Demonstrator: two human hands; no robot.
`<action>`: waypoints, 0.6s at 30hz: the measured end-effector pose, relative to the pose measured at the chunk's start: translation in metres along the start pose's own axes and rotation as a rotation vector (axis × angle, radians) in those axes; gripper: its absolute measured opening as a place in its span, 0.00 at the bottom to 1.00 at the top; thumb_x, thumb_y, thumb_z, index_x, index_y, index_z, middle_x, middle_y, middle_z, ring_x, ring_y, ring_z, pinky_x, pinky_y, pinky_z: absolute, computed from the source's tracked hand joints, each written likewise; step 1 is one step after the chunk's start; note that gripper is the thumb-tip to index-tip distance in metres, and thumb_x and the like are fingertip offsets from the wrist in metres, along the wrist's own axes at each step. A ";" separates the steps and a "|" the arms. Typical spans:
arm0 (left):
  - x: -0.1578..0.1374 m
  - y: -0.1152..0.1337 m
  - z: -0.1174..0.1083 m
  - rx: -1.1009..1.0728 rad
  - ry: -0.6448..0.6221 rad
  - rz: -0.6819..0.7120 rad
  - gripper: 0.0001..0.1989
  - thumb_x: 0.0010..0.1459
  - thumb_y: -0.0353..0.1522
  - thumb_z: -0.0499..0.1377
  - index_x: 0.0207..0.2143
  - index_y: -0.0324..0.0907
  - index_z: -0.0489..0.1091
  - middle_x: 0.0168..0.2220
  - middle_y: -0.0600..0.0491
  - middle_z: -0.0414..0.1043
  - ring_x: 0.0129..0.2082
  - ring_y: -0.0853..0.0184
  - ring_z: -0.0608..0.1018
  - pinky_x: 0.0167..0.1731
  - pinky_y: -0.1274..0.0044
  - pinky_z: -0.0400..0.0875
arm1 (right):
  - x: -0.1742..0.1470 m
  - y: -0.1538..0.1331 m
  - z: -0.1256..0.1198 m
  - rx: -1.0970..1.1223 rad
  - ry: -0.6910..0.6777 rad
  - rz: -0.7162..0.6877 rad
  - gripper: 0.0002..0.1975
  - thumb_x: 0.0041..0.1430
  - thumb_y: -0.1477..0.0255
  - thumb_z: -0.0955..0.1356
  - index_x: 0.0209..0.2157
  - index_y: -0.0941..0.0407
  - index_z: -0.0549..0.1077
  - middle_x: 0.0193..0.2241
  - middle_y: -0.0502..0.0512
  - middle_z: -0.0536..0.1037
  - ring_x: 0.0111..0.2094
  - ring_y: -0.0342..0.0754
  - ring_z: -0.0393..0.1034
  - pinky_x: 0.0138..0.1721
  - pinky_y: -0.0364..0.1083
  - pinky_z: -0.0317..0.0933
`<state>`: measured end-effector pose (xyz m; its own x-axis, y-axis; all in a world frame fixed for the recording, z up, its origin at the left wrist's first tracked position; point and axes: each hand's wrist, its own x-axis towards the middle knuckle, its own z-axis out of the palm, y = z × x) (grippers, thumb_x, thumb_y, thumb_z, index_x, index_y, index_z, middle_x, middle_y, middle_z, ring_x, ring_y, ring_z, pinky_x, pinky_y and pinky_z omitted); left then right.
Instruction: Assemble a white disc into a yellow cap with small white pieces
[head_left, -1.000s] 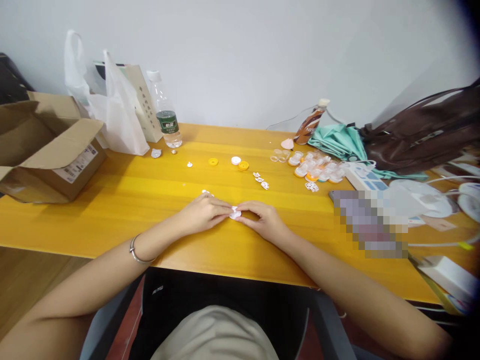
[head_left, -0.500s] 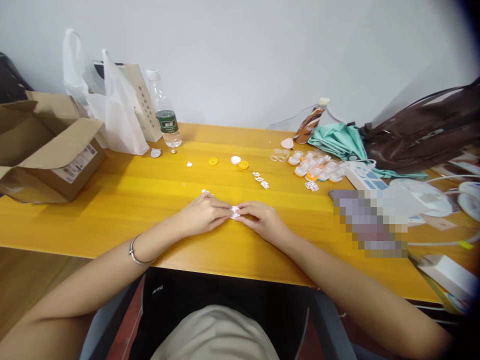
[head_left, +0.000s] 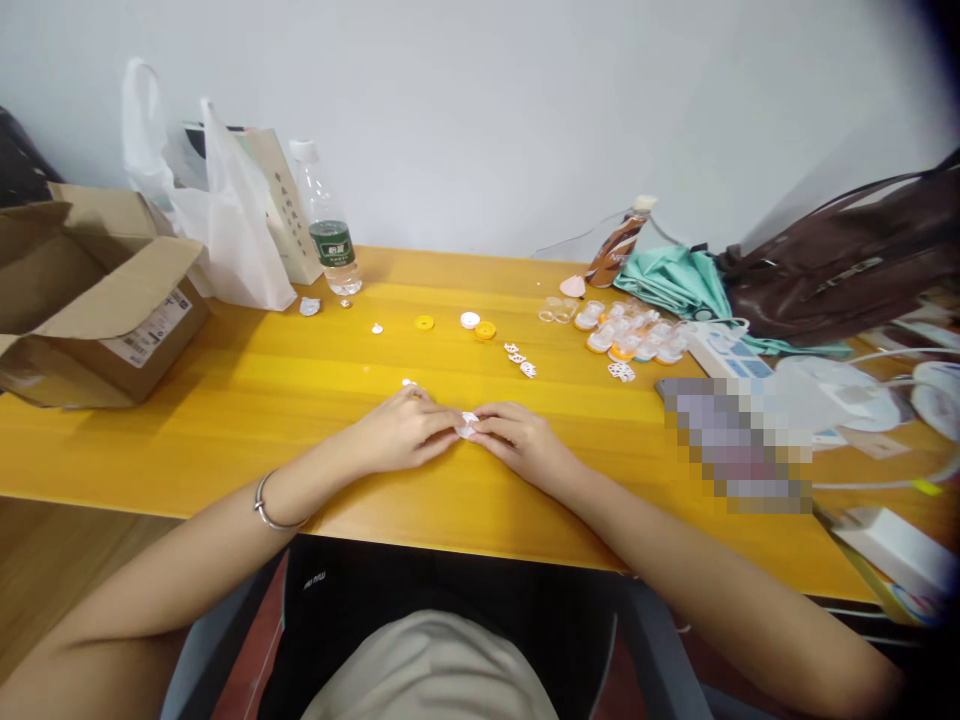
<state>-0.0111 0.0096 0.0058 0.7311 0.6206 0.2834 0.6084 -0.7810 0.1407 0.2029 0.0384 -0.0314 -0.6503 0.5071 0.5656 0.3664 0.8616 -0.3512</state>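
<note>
Between my fingertips is a small round white plastic piece, low over the yellow table. My left hand grips its left side, fingers closed. From the right, my right hand pinches the same piece. Just beyond my left hand lies a small white bit, partly hidden by the fingers. Further off are a yellow disc, a white disc touching another yellow disc, a little white part, and a row of white cut-out pieces.
An open cardboard box, a white plastic bag and a water bottle stand on the left. To the right are several clear-topped round items, a brown-labelled bottle, a teal cloth bundle, a brown bag and a pixelated flat object.
My right fingertips have shifted slightly on the white piece, and both hands still hold it in about the same place. Objects on the table stay where they were.
</note>
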 end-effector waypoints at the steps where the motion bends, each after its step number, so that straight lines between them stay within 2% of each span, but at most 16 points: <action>1: 0.000 -0.001 0.000 -0.009 -0.002 0.001 0.13 0.62 0.33 0.48 0.46 0.44 0.68 0.44 0.51 0.75 0.39 0.67 0.76 0.44 0.72 0.59 | 0.000 0.000 0.000 0.000 0.010 -0.004 0.06 0.58 0.72 0.65 0.32 0.55 0.75 0.36 0.57 0.77 0.37 0.47 0.72 0.39 0.47 0.68; 10: -0.002 -0.003 0.003 0.028 0.012 0.035 0.14 0.62 0.32 0.48 0.46 0.44 0.69 0.46 0.49 0.73 0.41 0.67 0.76 0.44 0.71 0.60 | -0.001 0.001 0.002 -0.020 0.014 -0.013 0.07 0.57 0.71 0.65 0.31 0.56 0.75 0.36 0.57 0.77 0.36 0.47 0.71 0.39 0.47 0.68; 18: -0.002 0.001 0.003 0.102 -0.007 0.026 0.14 0.62 0.33 0.47 0.45 0.44 0.69 0.43 0.49 0.74 0.40 0.66 0.75 0.45 0.70 0.60 | 0.000 -0.005 -0.002 -0.070 -0.066 0.004 0.09 0.60 0.71 0.63 0.32 0.55 0.74 0.39 0.59 0.75 0.39 0.48 0.70 0.42 0.49 0.67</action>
<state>-0.0112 0.0077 0.0028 0.7489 0.6012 0.2786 0.6175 -0.7858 0.0359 0.2026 0.0345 -0.0283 -0.6901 0.5100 0.5135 0.4129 0.8602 -0.2994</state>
